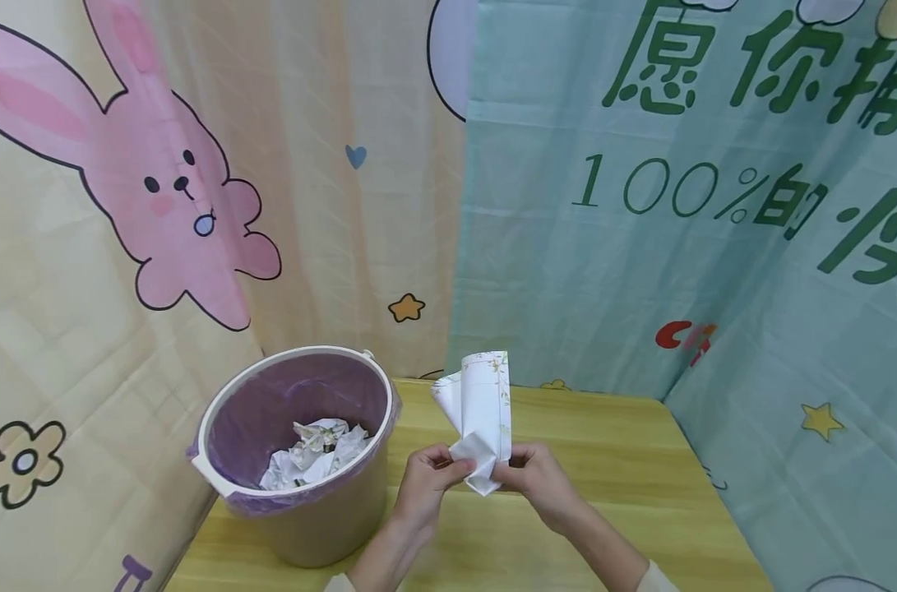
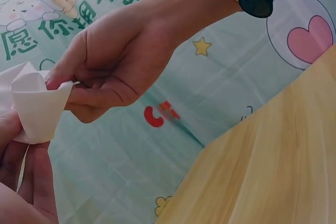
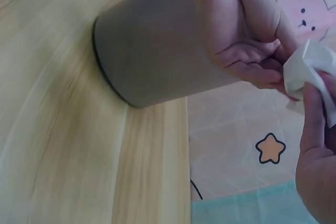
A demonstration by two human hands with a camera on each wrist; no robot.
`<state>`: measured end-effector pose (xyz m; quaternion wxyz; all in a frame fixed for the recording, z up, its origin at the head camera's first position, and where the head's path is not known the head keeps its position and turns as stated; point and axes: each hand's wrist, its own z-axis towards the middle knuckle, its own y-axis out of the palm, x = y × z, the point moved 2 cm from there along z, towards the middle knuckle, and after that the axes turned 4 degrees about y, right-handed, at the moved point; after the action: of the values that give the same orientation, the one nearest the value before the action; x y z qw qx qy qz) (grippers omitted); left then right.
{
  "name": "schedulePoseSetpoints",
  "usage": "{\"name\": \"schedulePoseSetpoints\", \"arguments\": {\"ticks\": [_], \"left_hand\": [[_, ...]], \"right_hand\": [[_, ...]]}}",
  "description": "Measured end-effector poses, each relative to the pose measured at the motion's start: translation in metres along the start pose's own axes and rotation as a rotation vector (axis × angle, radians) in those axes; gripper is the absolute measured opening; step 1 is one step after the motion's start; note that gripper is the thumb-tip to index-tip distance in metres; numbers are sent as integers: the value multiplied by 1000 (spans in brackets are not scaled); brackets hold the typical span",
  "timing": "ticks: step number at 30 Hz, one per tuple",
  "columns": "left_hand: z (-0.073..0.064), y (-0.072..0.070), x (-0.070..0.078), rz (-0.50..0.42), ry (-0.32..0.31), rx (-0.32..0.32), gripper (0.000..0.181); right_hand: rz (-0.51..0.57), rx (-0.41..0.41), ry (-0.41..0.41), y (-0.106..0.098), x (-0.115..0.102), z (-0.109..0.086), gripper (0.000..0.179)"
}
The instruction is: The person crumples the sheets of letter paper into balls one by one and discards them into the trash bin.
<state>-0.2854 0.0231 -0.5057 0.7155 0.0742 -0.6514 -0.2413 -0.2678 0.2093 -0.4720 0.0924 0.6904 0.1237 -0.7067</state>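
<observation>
A white paper napkin (image 1: 485, 403) with a small leafy floral print stands upright between my two hands above the table, its lower end folded to a point. My left hand (image 1: 427, 487) pinches its lower left side between thumb and fingers. On the other side, my right hand (image 1: 540, 485) grips the lower right edge the same way. In the left wrist view the napkin (image 2: 39, 106) shows a folded-over white flap between the fingertips. The right wrist view catches part of the napkin (image 3: 310, 72) at its edge, with fingers on both sides of it.
To the left on the wooden table (image 1: 596, 493) stands a beige bin (image 1: 330, 526) lined with a purple bag (image 1: 270, 411). Crumpled white printed paper (image 1: 318, 452) lies inside. Printed curtains (image 1: 566, 271) hang behind the table and at both sides.
</observation>
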Motion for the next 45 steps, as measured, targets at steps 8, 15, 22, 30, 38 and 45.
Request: {"name": "schedulePoseSetpoints", "arguments": {"ticks": [8,15,22,30,38,45], "left_hand": [[4,-9,8,-110,33,-16,24],[1,-2,12,-62,75,11,24],[2,3,16,-10,168,-29,22],[9,6,22,65,211,-203,10],[8,-6,23,131,157,-32,43],[7,-3,18,-75,197,-301,115]], "right_hand": [[-496,20,-470,-4,-19,-12,54],[-873,271,-847,16,-21,-19,88],[-481,319,-705,22,-14,-10,59],[-450,325,-799,20,-4,-13,27],[-730,294,-1019,-3,-16,-19,22],[-833,214,-1037,-16,-19,-27,23]]}}
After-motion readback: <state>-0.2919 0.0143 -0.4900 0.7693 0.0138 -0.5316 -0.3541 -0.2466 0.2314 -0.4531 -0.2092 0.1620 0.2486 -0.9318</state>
